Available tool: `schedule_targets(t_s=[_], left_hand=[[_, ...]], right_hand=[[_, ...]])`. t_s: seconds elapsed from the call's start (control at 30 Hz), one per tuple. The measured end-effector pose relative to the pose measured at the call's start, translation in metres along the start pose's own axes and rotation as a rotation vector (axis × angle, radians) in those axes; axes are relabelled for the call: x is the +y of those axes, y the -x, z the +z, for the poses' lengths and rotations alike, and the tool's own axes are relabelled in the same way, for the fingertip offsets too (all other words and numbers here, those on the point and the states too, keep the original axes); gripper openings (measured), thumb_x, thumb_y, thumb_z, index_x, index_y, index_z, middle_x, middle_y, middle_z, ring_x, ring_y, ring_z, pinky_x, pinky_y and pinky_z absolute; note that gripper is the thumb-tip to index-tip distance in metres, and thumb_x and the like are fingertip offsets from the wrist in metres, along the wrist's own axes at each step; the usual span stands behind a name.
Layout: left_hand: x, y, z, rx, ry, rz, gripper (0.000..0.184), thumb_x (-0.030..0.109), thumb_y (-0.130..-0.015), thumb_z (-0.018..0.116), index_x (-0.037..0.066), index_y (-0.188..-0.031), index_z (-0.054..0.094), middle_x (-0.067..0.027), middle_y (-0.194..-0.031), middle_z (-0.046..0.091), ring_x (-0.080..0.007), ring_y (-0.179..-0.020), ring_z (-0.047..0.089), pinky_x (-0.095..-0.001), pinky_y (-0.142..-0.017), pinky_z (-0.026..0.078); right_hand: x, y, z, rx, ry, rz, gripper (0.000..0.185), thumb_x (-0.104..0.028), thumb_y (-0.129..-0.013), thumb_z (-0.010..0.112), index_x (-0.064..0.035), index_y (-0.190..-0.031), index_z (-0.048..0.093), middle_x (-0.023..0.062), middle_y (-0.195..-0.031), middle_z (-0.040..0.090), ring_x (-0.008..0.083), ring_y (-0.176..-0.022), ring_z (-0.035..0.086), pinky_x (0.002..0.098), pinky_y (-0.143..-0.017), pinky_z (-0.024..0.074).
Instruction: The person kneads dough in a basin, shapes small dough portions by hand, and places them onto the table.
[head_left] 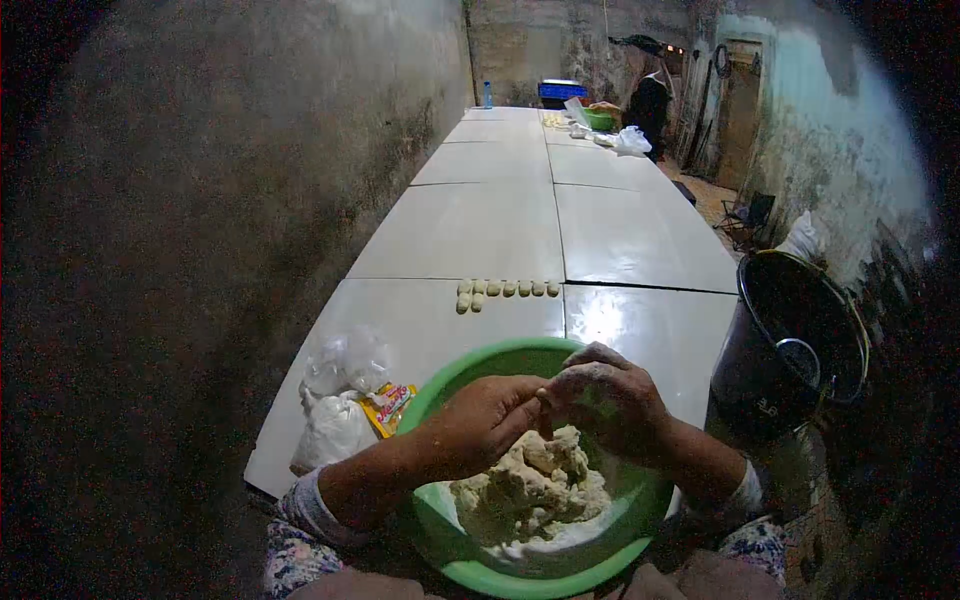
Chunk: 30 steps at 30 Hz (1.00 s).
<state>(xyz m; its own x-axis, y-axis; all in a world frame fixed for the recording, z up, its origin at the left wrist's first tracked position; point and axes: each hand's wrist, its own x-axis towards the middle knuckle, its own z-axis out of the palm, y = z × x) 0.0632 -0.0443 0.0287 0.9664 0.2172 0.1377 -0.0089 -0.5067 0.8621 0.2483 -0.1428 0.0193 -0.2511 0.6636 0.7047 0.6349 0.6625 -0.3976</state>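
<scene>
Over a green basin [448,572], my left hand [490,420] and my right hand [610,400] meet at the fingertips. The left fingers are curled and pressed together; the right hand arches with its fingers bent against them. Whatever lies between them, if anything, is hidden. Below them a rough mound of pale dough [540,480] sits in the basin, with loose white flour [560,545] around its lower side. Beyond the basin, several small dough pieces [509,289] lie in a row on the white table [470,230], two of them forming a second short row.
Left of the basin are clear plastic bags, one with white powder [333,432], and a yellow-red packet [388,405]. A large black bucket [745,370] stands at the right. Farther off are a green bowl [598,121], a blue crate [562,91] and a person in dark clothing [650,105].
</scene>
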Motion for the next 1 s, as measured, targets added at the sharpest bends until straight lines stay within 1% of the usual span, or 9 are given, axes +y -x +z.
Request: schedule_targets(t_s=[0.07, 0.3, 0.4, 0.47, 0.6, 0.67, 0.73, 0.87, 1.0], left_hand=[[-0.007, -0.001, 0.006, 0.079, 0.066, 0.068, 0.022, 0.013, -0.095, 0.041, -0.002, -0.101, 0.056, -0.0149, -0.089, 0.063, -0.0196, -0.086, 0.060, -0.0316, -0.080, 0.046], [0.004, -0.003, 0.001, -0.001, 0.129, 0.034, 0.023, 0.009, -0.092, 0.044, 0.000, -0.110, 0.056, -0.0163, -0.101, 0.064, -0.0178, -0.096, 0.059, -0.0309, -0.086, 0.045], [-0.002, -0.004, -0.002, -0.037, -0.013, 0.186, 0.024, 0.004, -0.088, 0.048, 0.000, -0.110, 0.056, -0.0150, -0.102, 0.064, -0.0166, -0.095, 0.059, -0.0310, -0.085, 0.045], [-0.004, -0.003, -0.002, -0.028, -0.022, 0.100, 0.026, 0.000, -0.085, 0.051, 0.001, -0.111, 0.056, -0.0136, -0.101, 0.065, -0.0169, -0.093, 0.061, -0.0313, -0.085, 0.045], [-0.006, -0.004, 0.000, -0.013, -0.115, 0.066, 0.025, -0.002, -0.085, 0.050, -0.001, -0.110, 0.055, -0.0139, -0.096, 0.065, -0.0179, -0.090, 0.062, -0.0319, -0.083, 0.046], [-0.003, -0.001, 0.002, 0.075, 0.020, 0.056, 0.023, 0.002, -0.087, 0.050, -0.002, -0.109, 0.055, -0.0148, -0.091, 0.066, -0.0182, -0.087, 0.062, -0.0324, -0.080, 0.047], [0.000, -0.001, -0.001, 0.070, -0.078, 0.090, 0.023, 0.008, -0.090, 0.048, -0.003, -0.109, 0.055, -0.0158, -0.090, 0.065, -0.0190, -0.086, 0.063, -0.0325, -0.078, 0.047], [0.006, 0.000, 0.000, 0.121, -0.004, -0.046, 0.025, 0.018, -0.094, 0.044, -0.002, -0.100, 0.058, -0.0146, -0.086, 0.065, -0.0234, -0.079, 0.062, -0.0333, -0.075, 0.047], [0.006, 0.000, -0.001, 0.037, -0.085, -0.019, 0.035, 0.026, -0.096, 0.039, -0.002, -0.090, 0.059, -0.0125, -0.083, 0.065, -0.0250, -0.077, 0.061, -0.0349, -0.075, 0.046]], right_hand=[[-0.003, 0.000, 0.000, 0.015, 0.030, 0.070, 0.026, -0.005, -0.071, 0.071, -0.0042, -0.093, 0.057, 0.0121, -0.085, 0.058, 0.0287, -0.075, 0.060, 0.0340, -0.066, 0.0514], [0.001, 0.003, -0.004, 0.042, 0.013, 0.155, 0.019, 0.000, -0.070, 0.071, -0.0029, -0.082, 0.056, 0.0103, -0.077, 0.057, 0.0226, -0.070, 0.059, 0.0333, -0.060, 0.0495], [0.001, 0.006, -0.008, 0.062, -0.203, 0.244, 0.017, -0.006, -0.069, 0.069, -0.0018, -0.080, 0.056, 0.0130, -0.075, 0.055, 0.0289, -0.070, 0.058, 0.0351, -0.064, 0.0501], [-0.003, 0.004, -0.004, 0.023, 0.058, 0.173, 0.014, -0.005, -0.071, 0.066, -0.0011, -0.080, 0.056, 0.0121, -0.070, 0.053, 0.0289, -0.069, 0.057, 0.0345, -0.062, 0.0493], [-0.008, 0.002, -0.004, -0.041, 0.147, 0.128, 0.013, -0.005, -0.072, 0.065, -0.0012, -0.082, 0.056, 0.0114, -0.069, 0.052, 0.0296, -0.069, 0.056, 0.0352, -0.062, 0.0492], [-0.004, 0.003, 0.000, -0.043, 0.118, 0.030, 0.013, -0.005, -0.075, 0.065, -0.0022, -0.084, 0.056, 0.0124, -0.074, 0.054, 0.0294, -0.070, 0.057, 0.0355, -0.063, 0.0495], [-0.004, 0.001, -0.001, -0.060, 0.056, 0.057, 0.014, -0.006, -0.075, 0.065, -0.0027, -0.086, 0.056, 0.0129, -0.078, 0.055, 0.0294, -0.072, 0.057, 0.0356, -0.063, 0.0495], [-0.009, -0.002, 0.000, -0.094, -0.049, 0.115, 0.017, -0.006, -0.075, 0.065, -0.0034, -0.089, 0.055, 0.0148, -0.087, 0.054, 0.0294, -0.078, 0.058, 0.0354, -0.063, 0.0495], [-0.002, 0.006, 0.001, -0.111, -0.021, 0.183, 0.017, -0.006, -0.076, 0.064, -0.0032, -0.090, 0.055, 0.0107, -0.075, 0.054, 0.0303, -0.071, 0.059, 0.0354, -0.061, 0.0488]])
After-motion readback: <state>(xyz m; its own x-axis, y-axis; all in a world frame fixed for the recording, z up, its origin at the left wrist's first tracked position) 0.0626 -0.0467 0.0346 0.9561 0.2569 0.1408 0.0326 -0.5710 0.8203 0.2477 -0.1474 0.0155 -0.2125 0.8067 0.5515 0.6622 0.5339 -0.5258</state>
